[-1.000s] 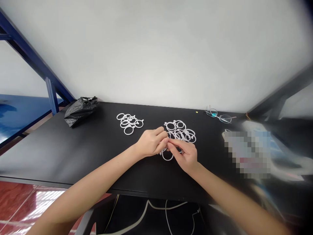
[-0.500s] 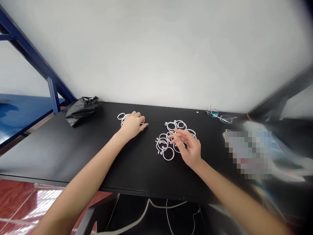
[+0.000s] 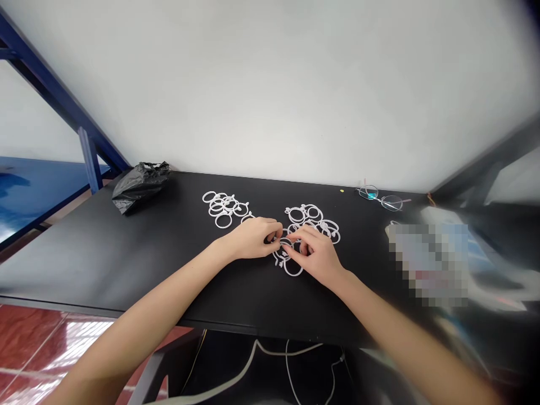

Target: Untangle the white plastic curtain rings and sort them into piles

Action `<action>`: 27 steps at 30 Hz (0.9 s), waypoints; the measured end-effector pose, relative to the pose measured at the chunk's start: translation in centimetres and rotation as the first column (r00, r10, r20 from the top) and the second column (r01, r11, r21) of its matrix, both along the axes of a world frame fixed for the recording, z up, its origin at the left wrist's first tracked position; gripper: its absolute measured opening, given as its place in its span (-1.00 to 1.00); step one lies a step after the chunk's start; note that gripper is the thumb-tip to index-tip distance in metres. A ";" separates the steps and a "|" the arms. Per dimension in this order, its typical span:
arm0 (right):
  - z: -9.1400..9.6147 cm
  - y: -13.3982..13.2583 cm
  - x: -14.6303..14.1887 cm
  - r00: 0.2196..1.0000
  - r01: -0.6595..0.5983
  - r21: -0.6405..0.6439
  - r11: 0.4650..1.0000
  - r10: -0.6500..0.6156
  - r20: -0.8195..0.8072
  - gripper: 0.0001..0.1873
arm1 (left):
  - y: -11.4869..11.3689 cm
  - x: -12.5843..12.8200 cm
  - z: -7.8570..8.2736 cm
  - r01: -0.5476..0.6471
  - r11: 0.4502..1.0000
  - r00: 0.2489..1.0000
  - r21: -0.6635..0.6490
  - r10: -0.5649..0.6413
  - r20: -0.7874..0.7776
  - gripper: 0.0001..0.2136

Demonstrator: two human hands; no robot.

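Over the right-hand pile, my left hand (image 3: 258, 239) and my right hand (image 3: 319, 256) meet at one white plastic ring (image 3: 286, 240). Both hands are closed, thumb and fingers pinching the ring from either side. Under and around my fingers lies a pile of similar white rings with small knobbed ends (image 3: 293, 275), partly hidden by my hands. Another group of white rings (image 3: 223, 220) lies further left on the black table (image 3: 169, 264), behind my left forearm; my left hand partly covers its nearest ring.
A crumpled black plastic bag (image 3: 141, 183) lies at the table's back left. Eyeglasses (image 3: 392, 203) rest near the wall at the right. A blurred-out item (image 3: 430, 264) and a plastic packet (image 3: 498, 275) are at the far right. Cables (image 3: 236, 382) hang below the table edge.
My left hand has left the left group and moved right to the right-hand pile, uncovering the rings there. My right hand has shifted slightly, and both hands now pinch a ring.
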State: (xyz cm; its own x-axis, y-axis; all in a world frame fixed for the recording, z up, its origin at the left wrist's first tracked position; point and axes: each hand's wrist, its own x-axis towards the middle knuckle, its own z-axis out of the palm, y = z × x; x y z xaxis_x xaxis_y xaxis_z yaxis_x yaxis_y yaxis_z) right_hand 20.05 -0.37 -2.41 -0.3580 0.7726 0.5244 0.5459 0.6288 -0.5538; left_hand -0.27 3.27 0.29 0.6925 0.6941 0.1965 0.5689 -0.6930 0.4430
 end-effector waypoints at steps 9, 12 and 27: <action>0.0 0.2 0.2 0.997 0.059 -0.065 0.996 -0.055 0.052 -0.89 | 0.3 -0.2 -0.4 -0.033 0.999 0.999 -0.021 0.033 -0.005 -0.93; 0.0 0.2 0.1 0.999 0.042 -0.077 0.996 -0.041 0.019 -0.87 | 0.3 -0.1 -0.4 -0.033 0.999 0.999 -0.039 0.034 0.003 -0.94; 0.0 0.2 0.2 0.993 0.094 -0.108 0.990 -0.101 -0.060 -0.87 | 0.5 -0.1 0.2 -0.100 0.968 0.891 -0.228 0.189 0.412 -0.93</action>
State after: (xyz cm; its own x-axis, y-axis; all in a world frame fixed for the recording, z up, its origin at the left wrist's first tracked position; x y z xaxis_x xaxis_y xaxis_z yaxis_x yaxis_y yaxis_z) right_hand 20.24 -0.20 -2.39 -0.2465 0.8541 0.4579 0.5624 0.5109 -0.6502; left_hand -0.34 3.78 0.45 0.4610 0.8350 0.3005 0.3799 -0.4917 0.7835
